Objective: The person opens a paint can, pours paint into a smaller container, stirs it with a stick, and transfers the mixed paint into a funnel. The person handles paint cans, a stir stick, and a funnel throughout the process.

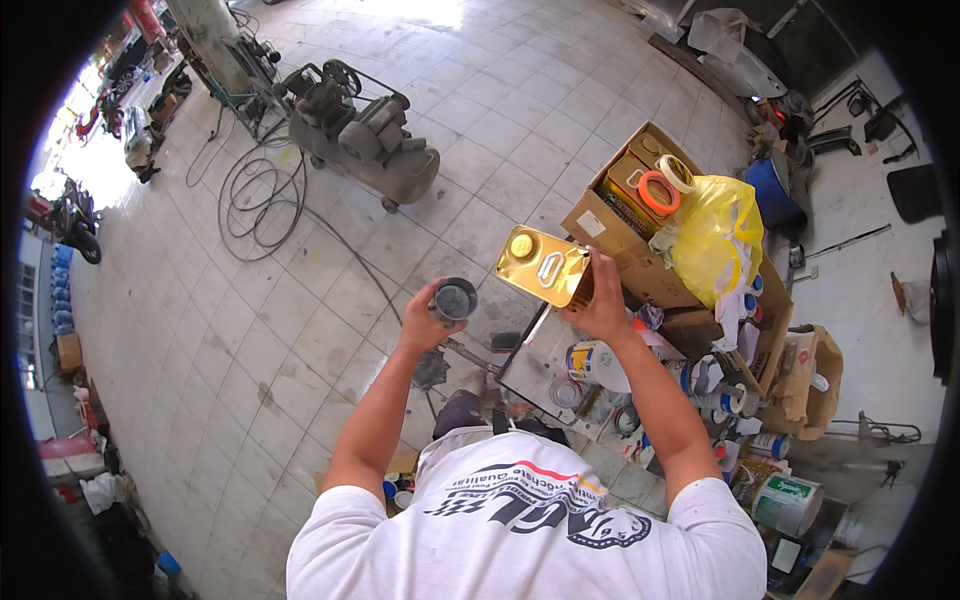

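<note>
My left hand point(424, 322) is wrapped round a small dark cup point(455, 300), held out over the tiled floor with its mouth facing up. Greyish stuff shows inside it, too dim to name. In my right hand point(603, 305) is a rectangular gold metal can point(543, 266), gripped at its right end. The can's top carries a round yellow cap point(521, 244) and a pale handle. Can and cup are apart, the can to the right and a little farther off. Whether the cap is loose cannot be made out.
Beside my right arm, a cluttered worktable point(535, 378) bears tins and a cardboard box point(640, 262). In the box are tape rolls point(658, 192) and a yellow plastic bag point(715, 240). An air compressor point(365, 140) stands ahead on the left, its coiled hose point(262, 200) on the floor.
</note>
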### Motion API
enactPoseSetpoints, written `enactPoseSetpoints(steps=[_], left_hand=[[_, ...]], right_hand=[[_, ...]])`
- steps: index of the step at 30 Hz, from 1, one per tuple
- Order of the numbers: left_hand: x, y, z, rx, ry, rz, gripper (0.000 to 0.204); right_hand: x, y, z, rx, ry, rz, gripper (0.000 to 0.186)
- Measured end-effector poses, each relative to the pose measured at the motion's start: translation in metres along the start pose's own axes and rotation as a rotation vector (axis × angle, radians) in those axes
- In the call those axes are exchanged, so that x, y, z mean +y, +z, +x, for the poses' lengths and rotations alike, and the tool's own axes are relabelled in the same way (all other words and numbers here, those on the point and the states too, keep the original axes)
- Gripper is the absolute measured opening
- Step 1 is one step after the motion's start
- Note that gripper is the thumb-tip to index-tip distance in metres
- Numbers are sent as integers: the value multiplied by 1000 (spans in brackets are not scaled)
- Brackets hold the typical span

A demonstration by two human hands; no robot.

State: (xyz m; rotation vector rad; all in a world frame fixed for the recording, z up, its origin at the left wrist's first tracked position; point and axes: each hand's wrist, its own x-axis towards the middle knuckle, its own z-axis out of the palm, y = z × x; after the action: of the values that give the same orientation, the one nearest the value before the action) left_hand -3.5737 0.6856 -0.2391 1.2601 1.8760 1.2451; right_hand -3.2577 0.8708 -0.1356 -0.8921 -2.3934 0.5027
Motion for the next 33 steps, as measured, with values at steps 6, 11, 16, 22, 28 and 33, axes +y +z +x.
enactPoseSetpoints(steps=[6,11,16,22,28,33], left_hand=[[-31,4,8,0,33,0,89],[-36,6,3,-20,86,56,83],[-51,14,-6,-5,98,67,89],[-44,28,-12,-1,82,30,86],[-37,41,-19,-5,71,-52,84],[20,47,-21,-31,108,34,87]], right_hand=[[-53,12,13,-152,-117,-180,118],[-81,25,14,-239,-144,-242,118],[-83,28,9,-219,-179,-285,117],[-78,20,-1,-233,-182,-304,114],[-62,3,-11,-213,-163,-282,115],[-9,-27,-28,-150,-31,-53,114]])
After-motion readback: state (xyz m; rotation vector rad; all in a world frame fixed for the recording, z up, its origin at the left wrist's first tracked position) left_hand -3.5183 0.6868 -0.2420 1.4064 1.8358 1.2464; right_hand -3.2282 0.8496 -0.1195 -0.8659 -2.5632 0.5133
